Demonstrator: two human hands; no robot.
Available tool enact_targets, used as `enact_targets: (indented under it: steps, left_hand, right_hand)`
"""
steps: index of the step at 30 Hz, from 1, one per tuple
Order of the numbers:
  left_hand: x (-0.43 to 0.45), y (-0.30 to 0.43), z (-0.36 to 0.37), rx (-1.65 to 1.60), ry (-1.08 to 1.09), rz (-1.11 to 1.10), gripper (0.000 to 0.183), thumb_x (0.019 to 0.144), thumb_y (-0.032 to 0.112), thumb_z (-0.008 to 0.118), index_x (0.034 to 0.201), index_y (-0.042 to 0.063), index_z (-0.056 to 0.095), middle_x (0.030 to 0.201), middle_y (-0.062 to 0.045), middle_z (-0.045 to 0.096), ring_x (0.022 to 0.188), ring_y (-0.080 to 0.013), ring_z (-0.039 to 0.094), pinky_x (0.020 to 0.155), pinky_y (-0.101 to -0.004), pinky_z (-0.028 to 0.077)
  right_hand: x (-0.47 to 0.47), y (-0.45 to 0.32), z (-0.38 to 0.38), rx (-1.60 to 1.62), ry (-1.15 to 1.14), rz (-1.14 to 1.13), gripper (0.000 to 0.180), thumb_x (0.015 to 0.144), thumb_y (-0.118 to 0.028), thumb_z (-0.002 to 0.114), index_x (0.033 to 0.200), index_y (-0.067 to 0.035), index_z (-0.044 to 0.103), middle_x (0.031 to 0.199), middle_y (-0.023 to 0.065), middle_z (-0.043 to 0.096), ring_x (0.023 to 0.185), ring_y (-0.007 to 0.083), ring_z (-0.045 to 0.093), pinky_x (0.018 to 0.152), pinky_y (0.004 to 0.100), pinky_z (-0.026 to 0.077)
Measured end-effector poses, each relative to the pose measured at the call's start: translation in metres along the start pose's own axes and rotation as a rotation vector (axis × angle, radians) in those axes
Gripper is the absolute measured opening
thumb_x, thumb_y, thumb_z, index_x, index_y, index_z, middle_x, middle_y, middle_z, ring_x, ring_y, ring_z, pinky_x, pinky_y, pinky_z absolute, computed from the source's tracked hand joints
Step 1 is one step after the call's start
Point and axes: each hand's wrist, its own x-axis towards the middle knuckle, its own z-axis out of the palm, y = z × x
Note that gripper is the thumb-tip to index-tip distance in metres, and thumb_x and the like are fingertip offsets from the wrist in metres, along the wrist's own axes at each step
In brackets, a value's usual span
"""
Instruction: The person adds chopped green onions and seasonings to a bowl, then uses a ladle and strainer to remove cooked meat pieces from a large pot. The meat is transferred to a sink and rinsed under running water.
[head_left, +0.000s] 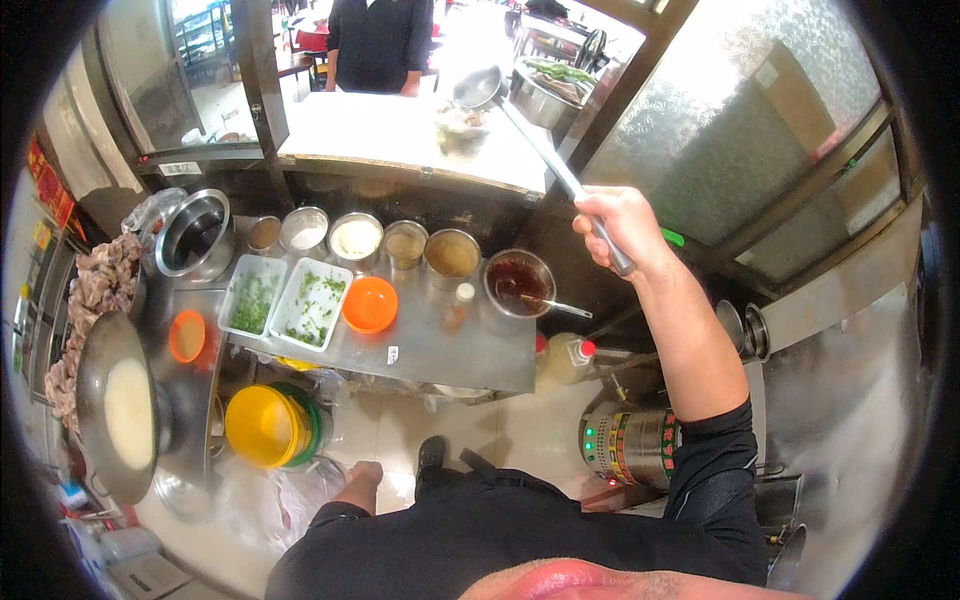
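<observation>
My right hand (611, 225) grips the metal handle of a long ladle (540, 142) with the arm stretched forward. The ladle's bowl is tipped over a clear bowl of food (461, 135) on the bright serving ledge (345, 127); I cannot tell whether they touch. Beside the ladle's bowl stands a steel pot (551, 105) with green leaves on top. My left hand (366, 472) hangs low by my side, over the floor near a white plastic bag (277, 502). Its fingers are mostly hidden, so I cannot see whether it holds anything.
Seasoning bowls, chopped-greens tubs (311, 304), an orange bowl (370, 304) and a red sauce bowl (519, 281) cover much of the steel table (442, 352). A wok (112, 405) of pale liquid and piled meat or bones (105, 277) are left. A person (379, 45) stands beyond the ledge.
</observation>
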Motion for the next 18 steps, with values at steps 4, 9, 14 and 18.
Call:
enact_targets:
  steps: [4, 9, 14, 18]
  left_hand:
    - [0.000, 0.009, -0.005, -0.178, 0.017, -0.103, 0.041, 0.102, 0.022, 0.045, 0.132, 0.012, 0.071, 0.142, -0.012, 0.064, 0.132, -0.0311, 0.061, 0.106, -0.0504, 0.048]
    - [0.019, -0.005, -0.005, -0.066, 0.054, -0.033, 0.041, 0.101, 0.023, 0.046, 0.131, 0.011, 0.071, 0.141, -0.015, 0.064, 0.131, -0.0320, 0.062, 0.106, -0.0497, 0.048]
    - [0.018, 0.006, -0.005, -0.278, 0.040, -0.166, 0.040, 0.101, 0.023, 0.047, 0.131, 0.011, 0.071, 0.141, -0.015, 0.065, 0.130, -0.0336, 0.062, 0.107, -0.0507, 0.047]
    - [0.037, -0.005, -0.001, 0.015, 0.016, -0.031, 0.040, 0.101, 0.024, 0.050, 0.132, 0.011, 0.071, 0.142, -0.014, 0.064, 0.132, -0.0337, 0.060, 0.110, -0.0510, 0.044]
  right_hand:
    - [0.004, 0.002, 0.001, -0.092, 0.053, -0.028, 0.012, 0.094, -0.010, 0.061, 0.098, 0.001, 0.065, 0.066, 0.0024, 0.058, 0.041, 0.0082, 0.049, 0.035, 0.0252, 0.036]
    - [0.003, 0.001, -0.003, -0.195, 0.089, -0.075, 0.011, 0.095, -0.008, 0.061, 0.096, 0.001, 0.068, 0.065, 0.0020, 0.057, 0.040, 0.0088, 0.049, 0.037, 0.0252, 0.037]
    - [0.003, 0.003, -0.012, -0.335, 0.085, -0.108, 0.013, 0.094, -0.005, 0.060, 0.099, 0.001, 0.070, 0.064, 0.0012, 0.055, 0.042, 0.0084, 0.050, 0.038, 0.0260, 0.038]
    - [-0.001, 0.002, -0.012, -0.469, 0.091, -0.181, 0.030, 0.093, -0.006, 0.062, 0.121, 0.000, 0.072, 0.065, 0.0032, 0.059, 0.044, 0.0103, 0.054, 0.042, 0.0282, 0.042]
